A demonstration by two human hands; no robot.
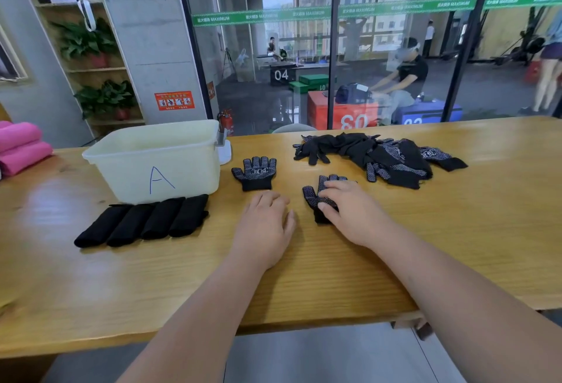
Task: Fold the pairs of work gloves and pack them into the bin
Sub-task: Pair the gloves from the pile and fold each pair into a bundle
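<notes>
your right hand (349, 209) covers most of the glove under it (310, 197), so only the dotted thumb side, a few fingertips and a bit of cuff show, and you cannot tell whether a second glove lies beneath. the pile of loose gloves (380, 154) at the far right of the table (456, 245) is tangled, black backs and dotted palms mixed, and the pairs cannot be counted. the bin (121, 166), pale plastic with a blue letter a on its near wall, stands at the far left; its floor is hidden behind that wall, so what is in it cannot be seen. the pink rolls (21, 151) are cut off by the left edge. your right hand lies palm down on that glove with fingers spread and nearly straight, thumb across its lower part, pressing it to the wood rather than pinching it. your left hand (264, 224) rests palm down on the bare table just left of it, fingers loosely bent, holding nothing and touching no glove. one flat glove (254, 173) lies dotted side up beyond your left hand, beside the bin. four folded pairs (143, 220) sit in a row against the bin's near wall, outside it.
</notes>
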